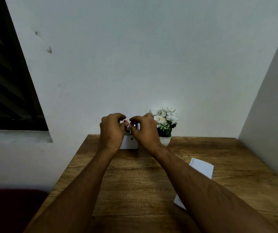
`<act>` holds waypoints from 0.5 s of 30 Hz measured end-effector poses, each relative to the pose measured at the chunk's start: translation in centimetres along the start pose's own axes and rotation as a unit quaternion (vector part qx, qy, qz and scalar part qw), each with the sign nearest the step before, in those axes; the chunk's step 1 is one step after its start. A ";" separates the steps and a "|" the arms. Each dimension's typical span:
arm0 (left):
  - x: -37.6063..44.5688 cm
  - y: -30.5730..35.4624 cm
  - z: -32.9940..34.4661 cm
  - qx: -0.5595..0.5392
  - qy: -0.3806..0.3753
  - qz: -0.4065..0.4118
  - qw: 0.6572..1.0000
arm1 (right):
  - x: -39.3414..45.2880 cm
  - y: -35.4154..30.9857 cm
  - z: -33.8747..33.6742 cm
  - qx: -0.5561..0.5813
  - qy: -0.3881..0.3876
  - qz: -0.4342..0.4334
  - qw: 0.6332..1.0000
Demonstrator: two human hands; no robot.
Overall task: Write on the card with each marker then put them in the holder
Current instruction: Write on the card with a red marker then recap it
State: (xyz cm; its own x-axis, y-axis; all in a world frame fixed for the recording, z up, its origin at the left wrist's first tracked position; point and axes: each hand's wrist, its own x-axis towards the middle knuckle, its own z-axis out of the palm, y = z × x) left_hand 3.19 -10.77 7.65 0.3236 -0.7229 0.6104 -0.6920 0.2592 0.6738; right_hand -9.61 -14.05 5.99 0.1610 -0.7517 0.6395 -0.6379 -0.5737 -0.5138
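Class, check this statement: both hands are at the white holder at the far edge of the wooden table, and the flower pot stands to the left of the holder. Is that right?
Not quite. The head view shows the flower pot standing to the right of the white holder, not the left. The rest holds: the left hand and right hand are both at the holder, at the far edge of the wooden table.

Wooden table (135,182): white holder (129,143) at far edge, potted flowers (165,126) beside it, white card (202,168) at right.

flower pot (165,141) just right of holder (129,143), open tabletop (135,179) in front
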 end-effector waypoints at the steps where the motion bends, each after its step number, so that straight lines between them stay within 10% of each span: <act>1: -0.3 0.0 -0.2 0.000 0.004 0.008 1.000 | -0.5 -0.1 -0.1 0.007 0.021 -0.008 1.000; 15: -8.1 -1.8 -5.7 0.222 -0.050 -0.050 0.972 | -9.3 -0.2 -1.8 0.012 -0.039 -0.024 0.999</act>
State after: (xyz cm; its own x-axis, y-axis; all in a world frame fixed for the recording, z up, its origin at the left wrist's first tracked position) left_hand 5.48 -1.72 3.83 0.3545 -0.7950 0.4923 -0.8779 -0.1019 0.4678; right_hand -12.33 -6.37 1.21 0.2509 -0.7453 0.6178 -0.6096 -0.6174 -0.4972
